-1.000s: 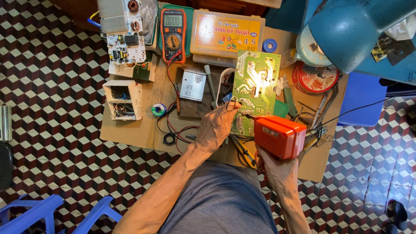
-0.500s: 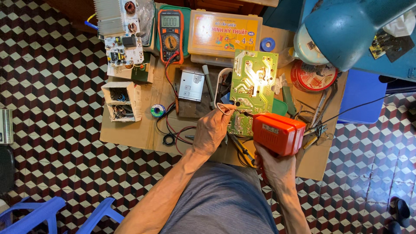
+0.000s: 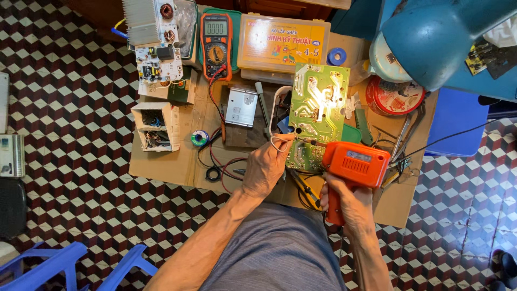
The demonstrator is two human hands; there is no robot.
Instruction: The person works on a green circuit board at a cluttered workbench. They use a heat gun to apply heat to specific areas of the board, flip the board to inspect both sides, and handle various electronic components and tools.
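The right hand [image 3: 344,202] is wrapping closed around the grip of an orange soldering gun [image 3: 353,167], whose tip is pointing at the lower edge of the green circuit board [image 3: 318,113] lying on the cardboard-covered bench [image 3: 177,164]. The left hand [image 3: 266,167] is pinching its fingers together on a thin loop of solder wire [image 3: 277,141] just beside that edge. An open white box [image 3: 155,126] is holding tangled wires and small parts. An orange lidded parts case [image 3: 283,43] is sitting shut, its contents hidden.
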